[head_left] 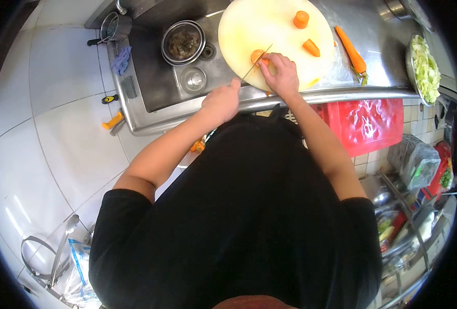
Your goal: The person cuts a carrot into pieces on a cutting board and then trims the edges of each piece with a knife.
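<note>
A round pale cutting board (pixel 254 23) lies on the steel counter. My left hand (pixel 220 101) grips a knife (pixel 256 63) whose thin blade angles up across an orange carrot piece (pixel 258 55). My right hand (pixel 281 75) presses down on that carrot piece from the right, fingers curled beside the blade. Two more cut carrot chunks (pixel 301 19) (pixel 311 47) sit farther out on the board. A whole carrot (pixel 351 50) lies on the counter to the right of the board.
A steel sink (pixel 151 77) at left holds a metal bowl (pixel 183 42) and a small cup (pixel 193 79). A bowl of chopped cabbage (pixel 425 69) stands at the far right. A red crate (pixel 365 123) sits below the counter edge. White tiled floor at left.
</note>
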